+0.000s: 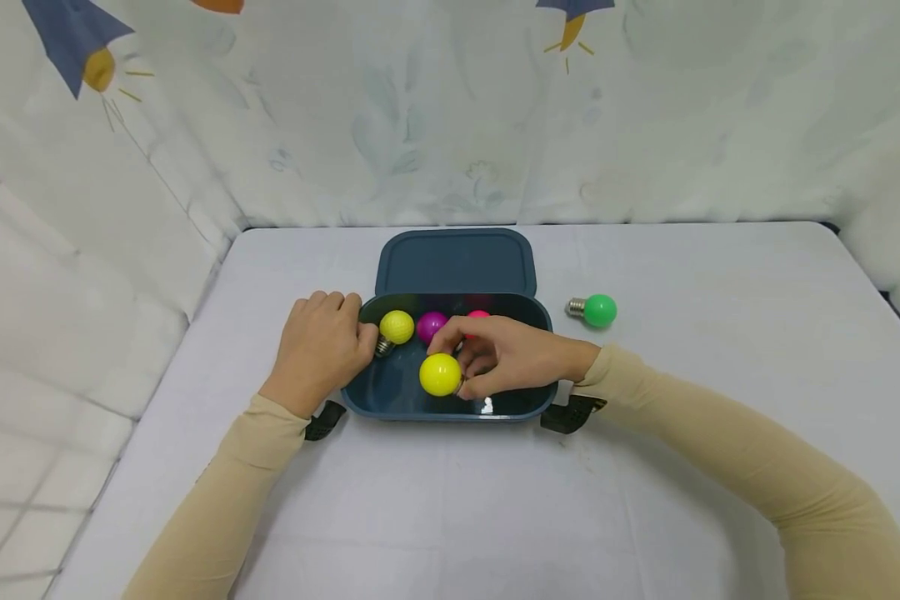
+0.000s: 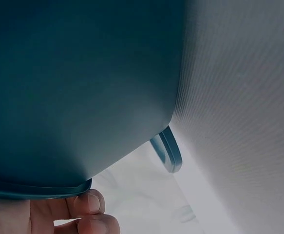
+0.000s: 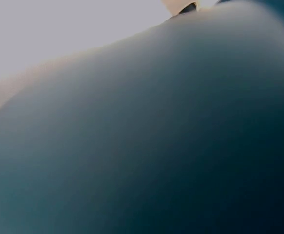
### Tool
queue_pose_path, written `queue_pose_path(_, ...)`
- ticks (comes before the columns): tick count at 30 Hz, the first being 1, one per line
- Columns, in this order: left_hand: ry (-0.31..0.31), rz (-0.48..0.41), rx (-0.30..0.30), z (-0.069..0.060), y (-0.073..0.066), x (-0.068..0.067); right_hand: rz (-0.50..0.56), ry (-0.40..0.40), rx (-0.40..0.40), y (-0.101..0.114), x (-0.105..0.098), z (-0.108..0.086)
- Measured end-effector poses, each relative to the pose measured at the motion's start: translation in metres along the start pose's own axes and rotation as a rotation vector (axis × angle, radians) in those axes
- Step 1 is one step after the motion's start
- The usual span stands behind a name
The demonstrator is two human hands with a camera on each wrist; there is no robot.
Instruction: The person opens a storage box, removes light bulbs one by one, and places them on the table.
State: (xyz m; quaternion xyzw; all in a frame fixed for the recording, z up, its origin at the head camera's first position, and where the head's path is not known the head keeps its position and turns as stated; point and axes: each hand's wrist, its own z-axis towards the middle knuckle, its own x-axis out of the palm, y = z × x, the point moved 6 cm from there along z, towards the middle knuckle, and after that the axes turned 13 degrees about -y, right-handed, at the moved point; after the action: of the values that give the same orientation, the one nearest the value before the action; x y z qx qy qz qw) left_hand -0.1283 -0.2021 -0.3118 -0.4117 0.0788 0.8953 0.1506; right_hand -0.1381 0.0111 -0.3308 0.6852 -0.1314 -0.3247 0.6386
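My left hand (image 1: 321, 348) grips the left rim of a dark blue box (image 1: 442, 418), thumb on the inner side. In the left wrist view, the fingertips (image 2: 94, 202) show just beneath the rim. Over the box, my right hand (image 1: 513, 354) pinches a smooth yellow light bulb (image 1: 440, 375) near its base. Inside the box, along the back, are a dimpled yellow bulb (image 1: 397, 327) with a metal screw base, a purple bulb (image 1: 431, 326) and a pinkish-red bulb (image 1: 478, 314), partly hidden by my right hand. In the right wrist view, the blurred box wall (image 3: 146, 126) fills most of the frame.
A green light bulb (image 1: 600, 311) lies on the white-covered table (image 1: 690, 333) to the right of the box. The box's blue lid (image 1: 457, 262) is behind it. Patterned fabric (image 1: 450, 117) hangs along the table's back edge and the left side.
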Motion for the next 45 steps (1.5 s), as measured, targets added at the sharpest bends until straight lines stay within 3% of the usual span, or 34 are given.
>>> queue_pose_path(17,-0.046,0.037,0.041,-0.004,-0.005,0.001,0.067,-0.131,-0.037,0.007,-0.021,-0.019)
queue_pose_path(27,-0.014,0.053,0.025,-0.004,-0.003,0.002,0.101,-0.209,-0.030,0.004,-0.041,-0.040)
queue_pose_path(34,0.043,0.039,-0.009,-0.004,0.001,0.004,0.106,-0.264,-0.052,0.006,-0.056,-0.054)
queue_pose_path(45,0.048,0.009,-0.009,-0.001,0.000,0.002,0.107,-0.362,-0.067,0.011,-0.083,-0.079)
